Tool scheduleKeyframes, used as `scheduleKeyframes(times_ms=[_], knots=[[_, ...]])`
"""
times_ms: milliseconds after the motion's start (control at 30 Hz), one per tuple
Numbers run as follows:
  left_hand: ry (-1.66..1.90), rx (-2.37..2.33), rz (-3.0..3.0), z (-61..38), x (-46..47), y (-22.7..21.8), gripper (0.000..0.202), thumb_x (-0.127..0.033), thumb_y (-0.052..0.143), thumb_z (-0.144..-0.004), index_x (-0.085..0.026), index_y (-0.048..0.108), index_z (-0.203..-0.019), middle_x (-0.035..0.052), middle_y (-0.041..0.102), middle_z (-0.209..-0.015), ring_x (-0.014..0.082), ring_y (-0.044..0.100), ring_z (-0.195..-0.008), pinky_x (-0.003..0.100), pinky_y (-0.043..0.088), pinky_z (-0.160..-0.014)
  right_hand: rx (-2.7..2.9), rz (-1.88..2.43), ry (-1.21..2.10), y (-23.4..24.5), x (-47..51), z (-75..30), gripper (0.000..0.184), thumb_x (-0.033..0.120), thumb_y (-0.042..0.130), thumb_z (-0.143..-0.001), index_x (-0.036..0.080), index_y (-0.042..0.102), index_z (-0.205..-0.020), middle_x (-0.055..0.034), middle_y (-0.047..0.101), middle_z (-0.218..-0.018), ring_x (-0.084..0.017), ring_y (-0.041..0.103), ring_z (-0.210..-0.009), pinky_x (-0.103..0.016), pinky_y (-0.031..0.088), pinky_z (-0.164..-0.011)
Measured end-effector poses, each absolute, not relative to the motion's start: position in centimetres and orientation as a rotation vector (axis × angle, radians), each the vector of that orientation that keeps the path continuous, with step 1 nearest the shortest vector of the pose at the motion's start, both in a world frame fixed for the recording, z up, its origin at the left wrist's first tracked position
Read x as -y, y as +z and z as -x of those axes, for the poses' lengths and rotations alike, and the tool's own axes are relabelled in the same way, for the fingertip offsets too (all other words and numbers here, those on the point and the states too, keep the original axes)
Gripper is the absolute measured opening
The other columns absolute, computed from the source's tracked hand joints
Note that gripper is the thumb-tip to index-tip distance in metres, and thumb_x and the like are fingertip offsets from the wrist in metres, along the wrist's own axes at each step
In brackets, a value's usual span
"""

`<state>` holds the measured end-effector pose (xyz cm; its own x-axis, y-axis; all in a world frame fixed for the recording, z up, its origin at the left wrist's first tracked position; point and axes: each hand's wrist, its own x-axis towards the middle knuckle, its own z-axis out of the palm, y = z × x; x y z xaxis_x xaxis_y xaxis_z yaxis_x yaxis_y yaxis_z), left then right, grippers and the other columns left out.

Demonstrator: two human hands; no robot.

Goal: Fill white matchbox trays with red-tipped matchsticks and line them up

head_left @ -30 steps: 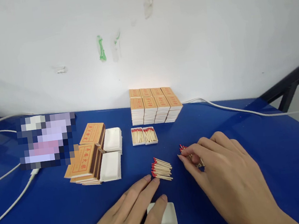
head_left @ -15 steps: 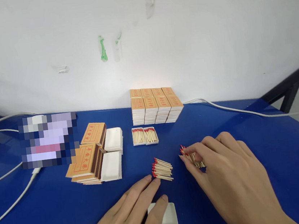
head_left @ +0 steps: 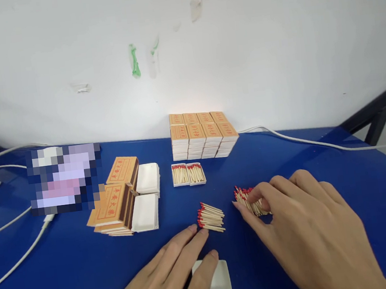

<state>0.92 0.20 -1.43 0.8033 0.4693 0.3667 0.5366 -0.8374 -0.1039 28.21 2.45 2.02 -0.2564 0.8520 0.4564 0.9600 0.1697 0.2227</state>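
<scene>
A small fan of red-headed matches [head_left: 212, 217] lies on the blue table, side by side with heads to the left. My left hand [head_left: 173, 273] rests with fingers stretched out, two fingertips at the lower left edge of that group. Its thumb reaches over an empty white matchbox tray [head_left: 219, 282], hiding the tray's left part. At the right, my right hand [head_left: 312, 228] is bent over a larger heap of matches [head_left: 243, 197]. Thumb and index fingertip are apart at the heap's near left side, with loose matches around them; the other fingers hide part of it.
Two match-filled trays [head_left: 188, 174] stand before a block of stacked matchboxes [head_left: 201, 136] at the wall. To the left are orange matchbox sleeves [head_left: 114, 203] and stacked white trays [head_left: 145, 211]. A blurred-out object [head_left: 66, 176] and white cables [head_left: 15, 257] lie farther left.
My right hand's index finger has moved right, away from the thumb, showing more of the heap. My left hand stays in place. The view has shifted slightly.
</scene>
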Motion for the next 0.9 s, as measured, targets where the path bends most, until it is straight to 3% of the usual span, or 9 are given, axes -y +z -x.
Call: scheduleKeyframes(times_ms=[400,900], knots=[[-0.457,0.751,2.782,-0.67,0.0,-1.64,0.044,-0.024,0.038,-0.121,-0.014,0.063,-0.156,0.0163,0.062,-0.163,0.0307,0.056,-0.154,0.042,0.051,-0.121,2.203,1.708,-0.516,1.73,-2.49,-27.69,0.032,0.026,0.054,-0.107,0.027,0.059,-0.075,-0.0059,0.063,-0.071,-0.03,0.054,-0.077,-0.043,0.034,-0.073],[-0.474,0.799,2.797,-0.76,0.17,-1.48,0.043,-0.023,0.042,-0.119,-0.015,0.064,-0.155,0.0143,0.063,-0.162,0.0293,0.06,-0.151,0.038,0.056,-0.117,2.095,1.737,-0.354,1.68,-3.07,-28.44,0.029,0.034,0.063,-0.107,0.027,0.059,-0.08,-0.0037,0.065,-0.073,-0.028,0.053,-0.077,-0.042,0.038,-0.07]])
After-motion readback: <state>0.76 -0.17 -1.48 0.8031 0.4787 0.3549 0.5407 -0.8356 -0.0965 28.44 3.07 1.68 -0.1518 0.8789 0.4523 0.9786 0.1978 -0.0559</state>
